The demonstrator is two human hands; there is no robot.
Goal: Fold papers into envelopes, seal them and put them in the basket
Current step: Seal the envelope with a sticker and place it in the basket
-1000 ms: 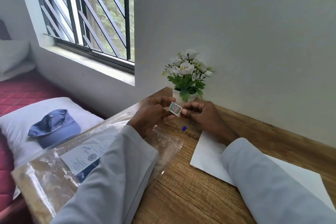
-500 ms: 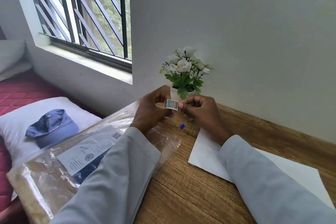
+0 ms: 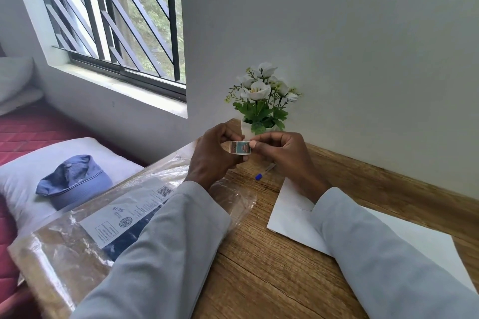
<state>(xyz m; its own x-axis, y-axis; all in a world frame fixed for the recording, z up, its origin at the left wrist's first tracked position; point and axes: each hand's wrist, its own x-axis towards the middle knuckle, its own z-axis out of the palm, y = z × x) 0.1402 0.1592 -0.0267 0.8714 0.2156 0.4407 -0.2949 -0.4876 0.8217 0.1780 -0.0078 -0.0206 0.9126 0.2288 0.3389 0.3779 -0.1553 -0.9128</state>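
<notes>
A small teal and red stamp (image 3: 242,148) is held up above the wooden table (image 3: 261,267), in front of the flower pot. My left hand (image 3: 215,155) pinches its left edge and my right hand (image 3: 282,153) pinches its right edge with curled fingers. A white sheet of paper (image 3: 293,220) lies flat on the table under my right forearm. A clear plastic pack of brown envelopes (image 3: 77,243) with a printed label lies at the table's left edge under my left forearm. No basket is in view.
A pen with a blue cap (image 3: 264,172) lies on the table below my hands. A white pot of artificial flowers (image 3: 261,101) stands against the wall. Left of the table is a bed with a white pillow (image 3: 31,171) and a blue cap (image 3: 75,181). A barred window (image 3: 111,13) is upper left.
Both hands have stayed together with the stamp, which has turned from tilted to roughly level between the fingertips. The view has shifted slightly.
</notes>
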